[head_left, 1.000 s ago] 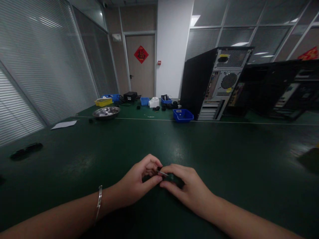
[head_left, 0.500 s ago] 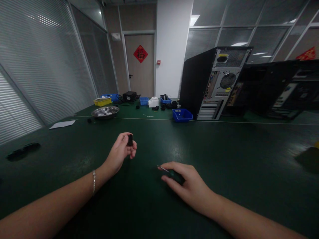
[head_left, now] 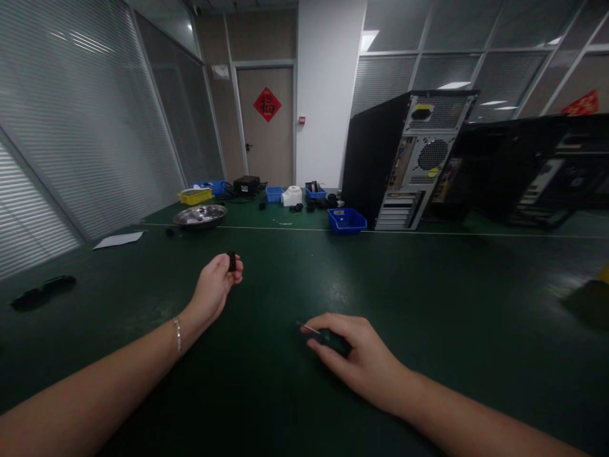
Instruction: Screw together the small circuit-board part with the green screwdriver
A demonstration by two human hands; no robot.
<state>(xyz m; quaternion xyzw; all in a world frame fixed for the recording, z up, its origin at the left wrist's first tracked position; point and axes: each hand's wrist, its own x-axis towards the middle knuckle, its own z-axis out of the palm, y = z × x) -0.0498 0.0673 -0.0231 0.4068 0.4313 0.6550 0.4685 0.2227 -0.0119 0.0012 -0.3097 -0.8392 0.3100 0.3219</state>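
Between the thumb and fingers of my left hand point(head_left: 215, 284) is a small black part point(head_left: 231, 261), held above the green table point(head_left: 266, 381) left of centre. My right hand point(head_left: 358, 352) is lower and to the right, wrapped round a dark-handled screwdriver point(head_left: 333, 341). The thin metal shaft of the screwdriver points left, along my index finger. The two hands are well apart. Beyond my left hand stands a round metal dish point(head_left: 200, 216) with small items in it that I cannot make out.
A blue bin point(head_left: 347, 221) sits beside an upright computer case point(head_left: 375, 155). More cases stand at the right. Small bins, a white device point(head_left: 292, 196) and black parts line the back. Paper point(head_left: 118, 240) and a dark object point(head_left: 44, 293) lie at the left.
My left hand has moved left and slightly away from me with the black part in it. My right hand has hardly moved, still round the screwdriver.
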